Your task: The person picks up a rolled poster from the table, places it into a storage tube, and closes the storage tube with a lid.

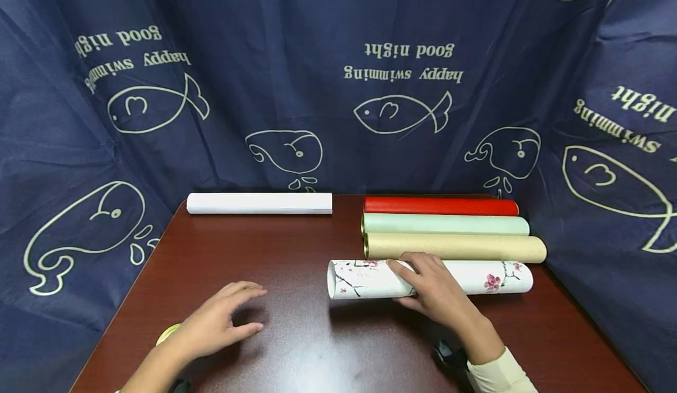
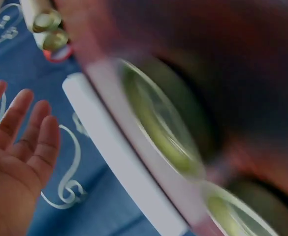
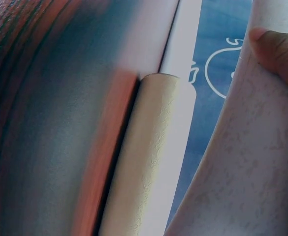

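My right hand (image 1: 436,290) grips a white paper roll (image 1: 365,279) printed with pink blossoms and dark branches, fingers over its top and thumb along its near side. The roll lies level, casting a shadow on the table below it. In the right wrist view, a thumb (image 3: 279,54) presses on the pale roll (image 3: 247,162). At the left, my left hand (image 1: 217,319) hovers with fingers spread loosely and holds nothing. Beside its wrist, mostly hidden, shows a yellow round rim (image 1: 168,333). Two blurred yellow-green ring-shaped rolls (image 2: 158,125) appear in the left wrist view.
Behind the blossom roll lie a beige roll (image 1: 455,247), a pale green roll (image 1: 446,224) and a red roll (image 1: 441,206), side by side. A plain white roll (image 1: 259,203) lies along the back left edge of the brown table (image 1: 275,246). A blue printed curtain (image 1: 296,76) surrounds it.
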`<state>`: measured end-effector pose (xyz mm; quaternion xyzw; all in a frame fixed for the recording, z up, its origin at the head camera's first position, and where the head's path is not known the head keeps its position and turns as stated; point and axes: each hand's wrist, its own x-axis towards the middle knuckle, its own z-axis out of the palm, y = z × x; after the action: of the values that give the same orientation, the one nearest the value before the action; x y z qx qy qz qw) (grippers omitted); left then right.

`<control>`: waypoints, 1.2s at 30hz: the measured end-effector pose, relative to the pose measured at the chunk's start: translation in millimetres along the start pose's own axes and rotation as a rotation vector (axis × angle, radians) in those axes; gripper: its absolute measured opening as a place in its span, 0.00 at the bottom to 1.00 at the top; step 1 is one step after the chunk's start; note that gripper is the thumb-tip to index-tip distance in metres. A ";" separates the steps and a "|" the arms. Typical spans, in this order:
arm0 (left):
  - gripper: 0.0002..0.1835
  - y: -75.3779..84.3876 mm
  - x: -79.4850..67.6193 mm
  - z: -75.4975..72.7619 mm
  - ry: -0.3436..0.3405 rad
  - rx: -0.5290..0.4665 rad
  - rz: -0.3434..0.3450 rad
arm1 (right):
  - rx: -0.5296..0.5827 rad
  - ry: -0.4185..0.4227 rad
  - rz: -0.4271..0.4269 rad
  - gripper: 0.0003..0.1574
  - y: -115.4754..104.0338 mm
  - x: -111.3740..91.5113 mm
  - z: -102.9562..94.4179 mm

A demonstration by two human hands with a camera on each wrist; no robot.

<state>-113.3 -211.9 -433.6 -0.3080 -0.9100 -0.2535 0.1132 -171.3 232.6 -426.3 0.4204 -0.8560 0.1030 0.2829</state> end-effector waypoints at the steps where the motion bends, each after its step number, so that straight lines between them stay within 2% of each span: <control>1: 0.30 -4.1 -5.5 -2.9 -0.018 0.031 -0.010 | 0.000 0.003 -0.001 0.51 0.2 0.6 0.2; 6: 0.30 -22.3 -26.2 -8.9 -0.056 0.139 -0.032 | 0.012 0.030 -0.008 0.52 0.2 2.9 2.2; 9: 0.30 -30.4 -31.0 -9.1 -0.046 0.188 -0.017 | 0.017 0.033 -0.004 0.52 -0.3 3.3 3.1; 13: 0.30 -35.2 -35.1 -11.3 -0.071 0.228 -0.021 | 0.020 0.035 -0.006 0.52 -2.0 2.4 4.8; 18: 0.31 -35.9 -39.4 -12.1 -0.128 0.225 -0.061 | 0.011 0.050 -0.009 0.53 -2.3 0.8 4.5; 29: 0.28 -38.8 -44.3 -8.1 -0.151 0.179 -0.069 | 0.014 0.044 0.009 0.50 -2.0 0.0 4.2; 36: 0.27 -35.8 -39.8 -6.7 -0.095 0.111 -0.027 | 0.035 0.040 0.006 0.51 -1.6 -2.0 7.2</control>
<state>-103.9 -260.0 -456.3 -0.3007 -0.9310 -0.1894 0.0835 -171.9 230.0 -433.4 0.4204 -0.8495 0.1271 0.2922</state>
